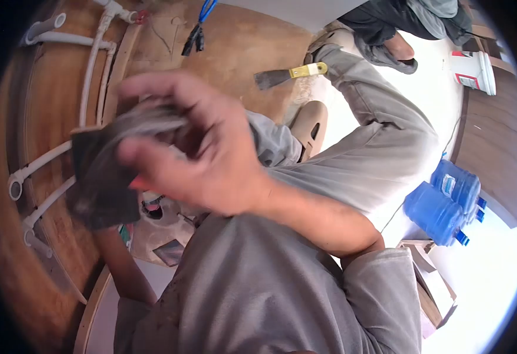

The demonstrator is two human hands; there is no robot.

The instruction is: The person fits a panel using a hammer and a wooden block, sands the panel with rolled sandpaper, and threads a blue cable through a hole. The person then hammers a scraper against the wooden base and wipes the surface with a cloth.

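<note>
My right hand [211, 141] is raised over my lap at centre left, blurred by motion. Its thumb and fingers curl around a dark, flat, squarish sheet [102, 183] that looks like sandpaper, with a grey-brown blurred part near the fingers. My left forearm [126, 265] comes up from the lower left and disappears behind this sheet, so the fingers of that hand are hidden. A similar dark square piece [169, 252] lies on the surface below. Farther out, a putty knife [291, 75] with a yellow handle lies on the brown panel.
White pipes [90, 76] run along the wooden wall at left. A blue cable [207, 10] with black ends lies at the top. Blue water jugs [435, 209] and a white bucket [473, 72] stand at right. Another person's leg and foot [399, 47] are at upper right.
</note>
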